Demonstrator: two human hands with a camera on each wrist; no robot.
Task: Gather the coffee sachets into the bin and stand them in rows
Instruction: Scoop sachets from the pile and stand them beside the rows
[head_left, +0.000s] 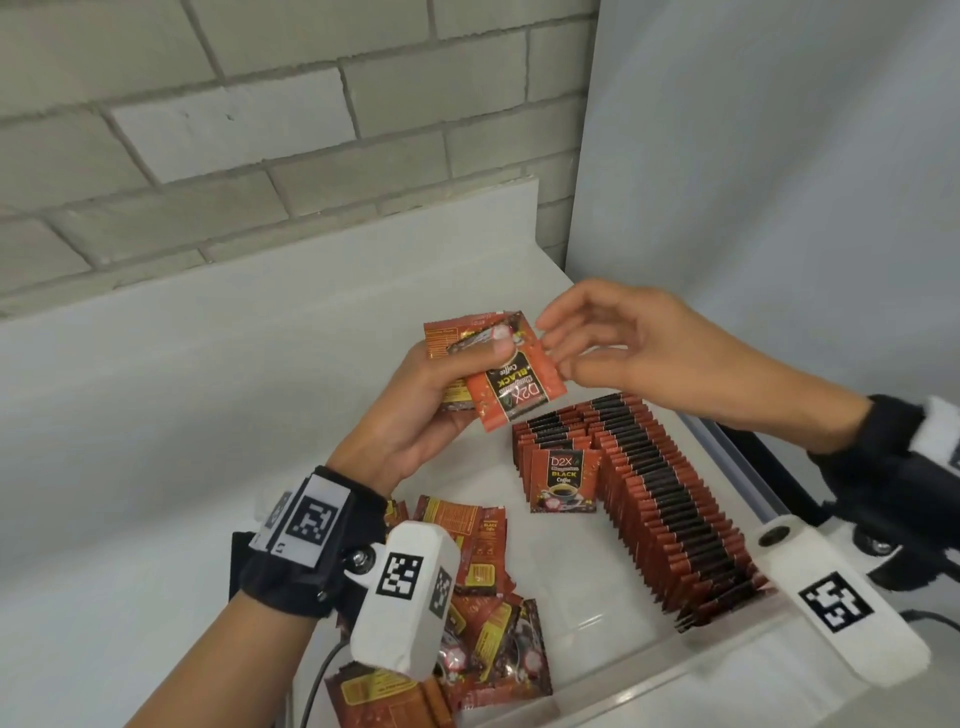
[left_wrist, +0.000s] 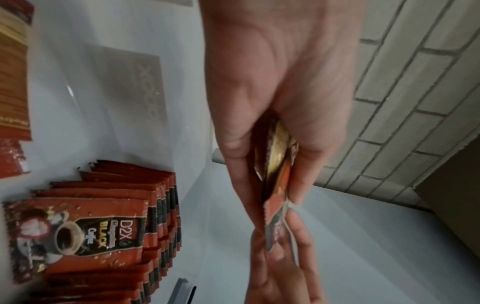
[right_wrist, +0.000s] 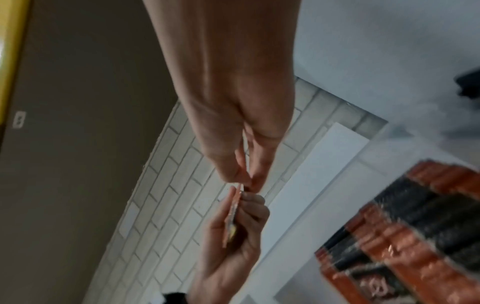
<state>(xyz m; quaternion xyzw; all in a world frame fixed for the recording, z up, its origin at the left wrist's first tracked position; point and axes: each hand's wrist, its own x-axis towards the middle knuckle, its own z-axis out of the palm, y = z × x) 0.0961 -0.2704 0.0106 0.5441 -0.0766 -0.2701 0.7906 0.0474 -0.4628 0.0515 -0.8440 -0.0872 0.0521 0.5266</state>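
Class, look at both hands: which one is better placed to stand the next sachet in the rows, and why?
Right. The left hand grips the sachets; the right hand is free, its fingers at the front one, and it hangs nearer the standing rows.

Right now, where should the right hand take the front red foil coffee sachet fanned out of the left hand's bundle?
Pinch the red foil coffee sachet at its free right-hand edge, coming from the right. The left hand covers its other end; the right hand is open beside that edge.
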